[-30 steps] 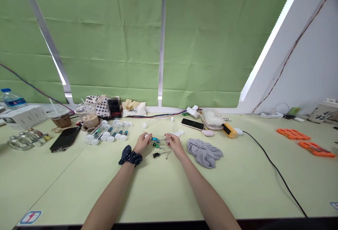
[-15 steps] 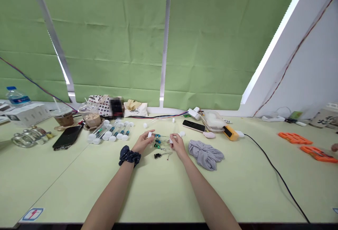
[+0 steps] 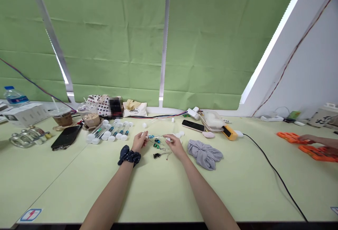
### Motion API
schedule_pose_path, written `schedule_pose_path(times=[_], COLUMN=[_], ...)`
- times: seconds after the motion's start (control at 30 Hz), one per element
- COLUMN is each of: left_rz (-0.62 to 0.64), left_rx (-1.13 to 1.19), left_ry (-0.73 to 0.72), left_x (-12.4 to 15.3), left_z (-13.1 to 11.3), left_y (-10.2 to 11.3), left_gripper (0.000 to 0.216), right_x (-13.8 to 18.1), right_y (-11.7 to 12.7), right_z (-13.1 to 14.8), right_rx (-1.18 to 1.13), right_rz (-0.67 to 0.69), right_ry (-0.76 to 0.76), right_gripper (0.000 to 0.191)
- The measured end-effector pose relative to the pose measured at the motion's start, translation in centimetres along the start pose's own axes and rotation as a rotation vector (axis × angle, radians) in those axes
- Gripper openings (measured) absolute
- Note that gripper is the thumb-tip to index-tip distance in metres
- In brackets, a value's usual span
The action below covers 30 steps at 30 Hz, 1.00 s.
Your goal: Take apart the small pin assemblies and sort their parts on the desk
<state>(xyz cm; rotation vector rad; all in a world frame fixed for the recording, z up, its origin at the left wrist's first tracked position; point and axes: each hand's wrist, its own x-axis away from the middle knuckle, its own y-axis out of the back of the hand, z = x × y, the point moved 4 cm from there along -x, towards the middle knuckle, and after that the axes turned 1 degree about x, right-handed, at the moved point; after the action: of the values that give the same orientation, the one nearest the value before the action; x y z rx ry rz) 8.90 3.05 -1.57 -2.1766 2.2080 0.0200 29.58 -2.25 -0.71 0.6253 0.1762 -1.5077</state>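
My left hand (image 3: 139,141), with a dark scrunchie (image 3: 129,155) on its wrist, pinches one end of a clear tube holding a blue part (image 3: 152,136). My right hand (image 3: 173,144) has its fingers closed by the tube's other end, near a small white cap (image 3: 167,139). Below the tube lie small green and black wired components (image 3: 157,150) on the pale green table (image 3: 158,187). A row of several capped clear tubes (image 3: 109,132) lies to the left of my hands.
A grey cloth (image 3: 205,154) lies right of my hands. Two phones (image 3: 65,137) (image 3: 193,125), drink cups (image 3: 89,115), a water bottle (image 3: 13,97), a yellow tool (image 3: 229,132) and a black cable (image 3: 274,168) are around. Another person's arm (image 3: 318,140) reaches over orange trays (image 3: 315,151) at far right.
My hands have moved slightly apart and lowered, the tube now stretched between them. Another person's arm has come into view at the far right over the orange trays.
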Motion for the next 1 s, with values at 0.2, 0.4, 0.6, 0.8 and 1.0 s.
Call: schedule_pose_path(times=[0.2,0.4,0.6,0.8,1.0], left_rz=[-0.014,-0.061,-0.048,-0.037,-0.333], left_rx=[0.002,0.033,0.118,0.148,0.119], left_ry=[-0.070,-0.076,-0.078,-0.083,-0.178], left_x=[-0.1,0.0,0.1,-0.2,-1.1], left_z=[-0.4,-0.5,-0.5,-0.2,-0.5], left_y=[-0.1,0.1,0.2,0.2,3.2], left_gripper=[0.041,0.043,0.043,0.041,0.037], right_x=[0.3,0.4,0.3,0.2,0.1], right_y=[-0.6,-0.8,-1.0,-1.2,-0.5], right_z=[0.4,-0.1,-0.2,-0.8,-0.9], right_rx=[0.143,0.190,0.190,0.271,0.410], right_rz=[0.098,0.156,0.175,0.117,0.087], right_ry=[0.045,0.054,0.043,0.041,0.005], right_gripper=[0.030,0.013,0.012,0.009,0.013])
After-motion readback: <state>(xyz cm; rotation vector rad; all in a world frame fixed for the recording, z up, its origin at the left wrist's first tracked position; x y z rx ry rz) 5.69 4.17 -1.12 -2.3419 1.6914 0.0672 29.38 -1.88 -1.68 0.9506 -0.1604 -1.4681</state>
